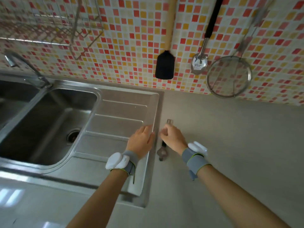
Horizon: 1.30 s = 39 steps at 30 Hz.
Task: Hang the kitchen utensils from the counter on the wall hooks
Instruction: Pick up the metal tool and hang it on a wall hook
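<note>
My right hand (172,137) is closed around a small metal utensil (162,153) lying on the grey counter; its head shows below my wrist and its loop end pokes out above my fingers. My left hand (142,140) rests with fingers apart on the right edge of the drainboard, holding nothing. On the tiled wall hang a black spatula with a wooden handle (165,65), a steel ladle with a black handle (199,63) and a round mesh strainer (229,77). The hooks are out of view above.
A steel sink (49,122) with a drainboard (121,112) fills the left, with a tap (24,68) behind it. A wire rack (79,28) is mounted on the wall at the upper left. Grey counter (230,137) stretches to the right.
</note>
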Motion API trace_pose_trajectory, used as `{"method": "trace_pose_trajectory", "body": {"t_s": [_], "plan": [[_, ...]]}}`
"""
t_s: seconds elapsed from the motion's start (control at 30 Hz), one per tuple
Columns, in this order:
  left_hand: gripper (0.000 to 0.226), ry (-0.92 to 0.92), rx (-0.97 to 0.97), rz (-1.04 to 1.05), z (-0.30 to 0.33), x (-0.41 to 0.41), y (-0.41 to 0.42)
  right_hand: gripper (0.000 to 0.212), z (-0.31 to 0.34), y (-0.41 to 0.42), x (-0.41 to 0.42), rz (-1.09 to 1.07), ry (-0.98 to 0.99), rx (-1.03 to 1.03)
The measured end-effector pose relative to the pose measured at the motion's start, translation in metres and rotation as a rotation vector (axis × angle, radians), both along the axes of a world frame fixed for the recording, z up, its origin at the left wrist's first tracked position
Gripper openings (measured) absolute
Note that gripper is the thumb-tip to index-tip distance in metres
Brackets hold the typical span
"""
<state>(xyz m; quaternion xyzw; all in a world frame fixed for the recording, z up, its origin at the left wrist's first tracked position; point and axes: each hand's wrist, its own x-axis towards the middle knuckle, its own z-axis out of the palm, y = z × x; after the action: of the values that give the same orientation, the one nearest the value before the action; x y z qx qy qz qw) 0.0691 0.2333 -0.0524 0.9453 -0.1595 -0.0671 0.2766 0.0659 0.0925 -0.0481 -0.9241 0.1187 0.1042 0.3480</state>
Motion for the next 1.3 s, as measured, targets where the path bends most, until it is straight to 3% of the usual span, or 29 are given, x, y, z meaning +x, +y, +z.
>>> {"method": "trace_pose_trajectory", "body": {"t_s": [0.17, 0.4, 0.6, 0.7, 0.77, 0.9, 1.3], "plan": [[0.05, 0.159, 0.113, -0.035, -0.036, -0.015, 0.016, 0.067, -0.024, 0.006, -0.011, -0.164, 0.043, -0.101], [0.058, 0.117, 0.204, -0.139, -0.059, -0.021, 0.022, 0.051, -0.031, 0.009, 0.015, -0.325, 0.135, -0.111], [0.057, 0.109, 0.203, -0.149, -0.057, -0.02, 0.02, 0.024, -0.026, -0.005, 0.017, -0.281, 0.194, -0.012], [0.057, 0.114, 0.218, -0.144, -0.054, -0.019, 0.02, 0.009, -0.02, -0.014, 0.017, -0.37, 0.204, 0.372], [0.057, 0.164, 0.223, -0.141, -0.048, -0.015, 0.019, 0.022, -0.01, -0.019, 0.016, -0.421, 0.243, 0.646], [0.053, 0.259, 0.176, -0.13, -0.02, 0.016, 0.015, 0.01, 0.013, -0.024, 0.029, -0.369, 0.191, 0.806], [0.055, -0.364, 0.068, 0.049, 0.185, 0.2, 0.011, 0.023, 0.171, -0.005, 0.164, -0.08, -0.194, 0.854]]}}
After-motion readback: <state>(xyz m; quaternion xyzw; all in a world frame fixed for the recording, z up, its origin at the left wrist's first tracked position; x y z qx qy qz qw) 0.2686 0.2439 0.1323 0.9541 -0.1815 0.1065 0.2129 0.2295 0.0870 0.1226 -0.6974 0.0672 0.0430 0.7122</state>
